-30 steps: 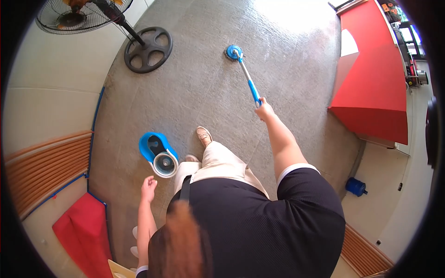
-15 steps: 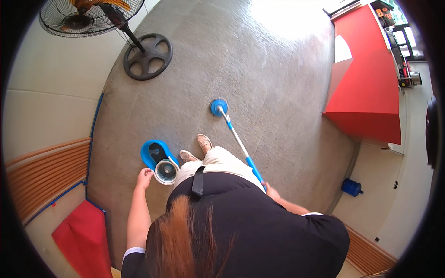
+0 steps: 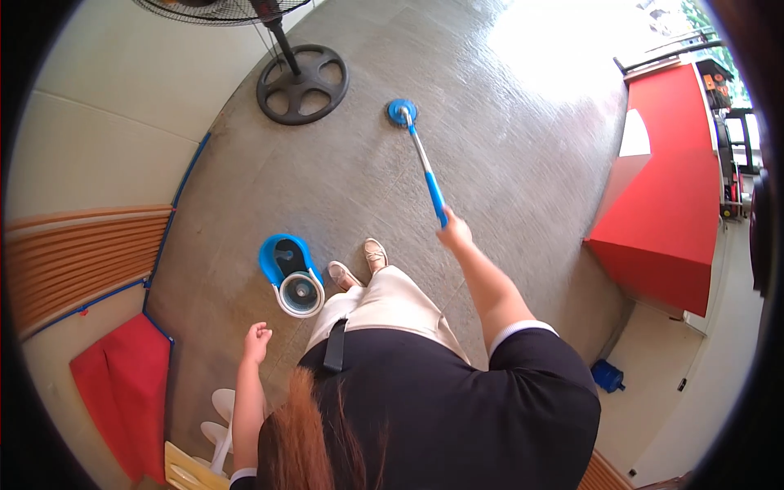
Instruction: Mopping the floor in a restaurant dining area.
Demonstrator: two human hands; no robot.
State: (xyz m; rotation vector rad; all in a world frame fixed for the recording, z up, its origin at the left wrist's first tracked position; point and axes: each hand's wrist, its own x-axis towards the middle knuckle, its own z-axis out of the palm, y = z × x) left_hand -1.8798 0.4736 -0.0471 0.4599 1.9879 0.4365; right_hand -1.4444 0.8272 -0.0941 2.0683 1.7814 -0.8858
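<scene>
My right hand [image 3: 455,232] is closed around the top of the blue grip of a spin mop [image 3: 434,192], with my arm stretched forward. The mop's silver pole runs away from me to a round blue head [image 3: 402,112] on the grey floor. My left hand [image 3: 257,343] hangs at my left side with its fingers loosely curled and nothing in it. Just beyond that hand, not touching it, stands a blue mop bucket [image 3: 268,260] with a white-rimmed spinner basket [image 3: 283,305] at its near end.
A standing fan's round black base [image 3: 303,85] rests at the far left by the wall. To the right is a red counter [image 3: 653,196], with a blue water jug [image 3: 608,376] nearer me. Behind my left arm are white round-topped pieces [image 3: 224,404] and a red panel [image 3: 122,392].
My right hand has swung forward with the mop, and its head has slid farther away across the floor. My left hand has come off the bucket's rim and back toward me.
</scene>
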